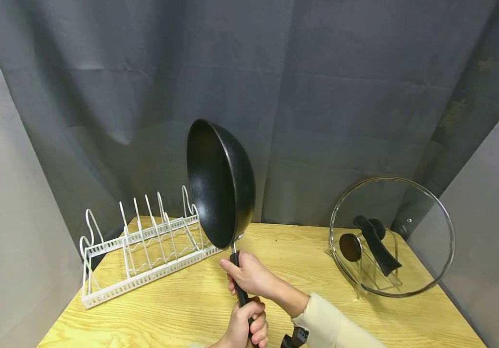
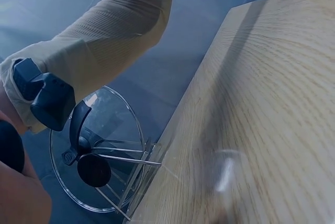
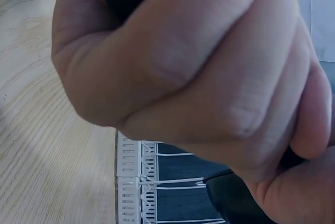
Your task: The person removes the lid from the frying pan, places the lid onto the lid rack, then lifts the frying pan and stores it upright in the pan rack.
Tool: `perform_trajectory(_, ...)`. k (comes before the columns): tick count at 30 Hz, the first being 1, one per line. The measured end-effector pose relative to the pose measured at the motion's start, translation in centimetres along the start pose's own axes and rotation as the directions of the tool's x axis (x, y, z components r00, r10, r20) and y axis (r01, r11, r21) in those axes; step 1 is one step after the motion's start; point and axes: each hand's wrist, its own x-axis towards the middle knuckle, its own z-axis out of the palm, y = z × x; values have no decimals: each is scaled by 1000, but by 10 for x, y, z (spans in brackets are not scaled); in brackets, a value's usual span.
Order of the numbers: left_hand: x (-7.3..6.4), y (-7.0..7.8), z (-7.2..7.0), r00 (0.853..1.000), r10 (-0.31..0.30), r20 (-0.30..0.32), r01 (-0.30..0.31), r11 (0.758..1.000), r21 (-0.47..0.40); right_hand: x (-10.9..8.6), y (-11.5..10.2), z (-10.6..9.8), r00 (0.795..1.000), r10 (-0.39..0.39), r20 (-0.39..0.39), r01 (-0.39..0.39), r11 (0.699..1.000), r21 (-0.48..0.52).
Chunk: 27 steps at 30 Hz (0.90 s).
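A black wok (image 1: 242, 179) is held up on its side in the head view, its hollow facing left and its long black handle (image 1: 241, 292) pointing down toward me. My right hand (image 1: 255, 275) grips that handle near the wok's base. Lower down, my left hand (image 1: 249, 323) wraps round the same handle. In the head view the wok's bowl overlaps the right end of a white wire rack (image 1: 145, 282); whether they touch I cannot tell. The right wrist view shows curled fingers (image 3: 209, 77) close up, with part of the wok (image 3: 235, 200) below.
The rack's upright dividers stand at the table's left. On the right, a glass lid (image 1: 423, 232) with a black handle (image 1: 377, 246) leans in a small wire stand (image 1: 360, 275). Grey curtain (image 1: 340, 96) closes off the back and sides of the wooden table (image 1: 179, 309).
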Motion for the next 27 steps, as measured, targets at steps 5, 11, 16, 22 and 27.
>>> perform_trajectory(5,-2,2,-3,1000,-1,22,2,1000,-28,3,-3,3,1000,13,-10,-13,1000,-5)
perform_trajectory(11,-5,6,-8,999,-4,41,6,998,-55,7,-6,7,1000,3,6,-3,999,-32)
perform_trajectory(16,-6,9,-7,999,-15,44,17,999,-47,8,-7,7,1000,3,18,-3,999,-35)
perform_trajectory(22,-7,12,-5,998,-17,57,20,998,-55,11,-10,7,1000,11,29,-10,1000,-23)
perform_trajectory(27,-9,15,-4,997,18,81,-10,995,-96,13,-11,7,998,23,61,-26,998,54)
